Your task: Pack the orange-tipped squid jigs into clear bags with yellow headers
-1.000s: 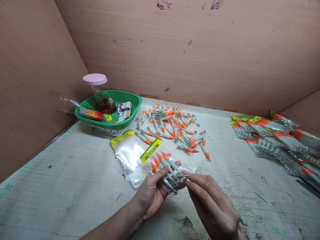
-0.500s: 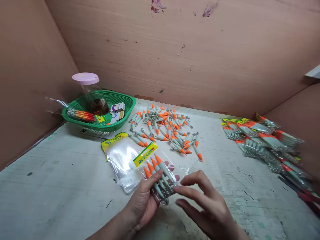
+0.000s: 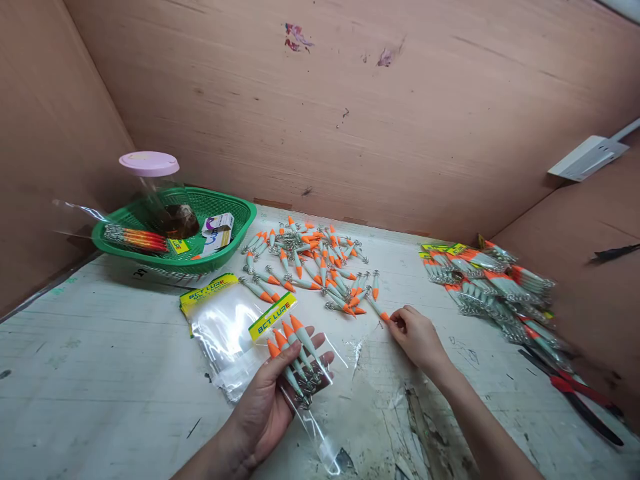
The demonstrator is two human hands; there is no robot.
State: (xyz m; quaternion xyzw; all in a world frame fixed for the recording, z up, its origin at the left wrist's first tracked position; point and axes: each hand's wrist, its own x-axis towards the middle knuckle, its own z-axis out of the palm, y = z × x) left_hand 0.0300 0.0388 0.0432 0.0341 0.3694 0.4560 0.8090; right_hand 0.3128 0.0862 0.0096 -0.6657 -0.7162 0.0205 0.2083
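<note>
My left hand (image 3: 265, 407) grips a clear bag with a yellow "BCT LURE" header (image 3: 287, 350); several white lures with orange tips sit inside it. My right hand (image 3: 417, 337) reaches out over the table, its fingertips pinched on the orange tip of a loose lure (image 3: 377, 308) at the near edge of the loose lure pile (image 3: 313, 263). A stack of empty clear bags (image 3: 220, 320) lies just left of the held bag.
A green basket (image 3: 235, 230) at the back left holds a jar with a pink lid (image 3: 150, 167), a packed bag and cards. Filled bags (image 3: 493, 287) are heaped at the right, with red-handled pliers (image 3: 583, 393) nearby. Board walls close in the left, back and right.
My right hand left the held bag and moved out to the right and forward, to the edge of the loose lure pile. The left hand kept the bag. The view shifted right.
</note>
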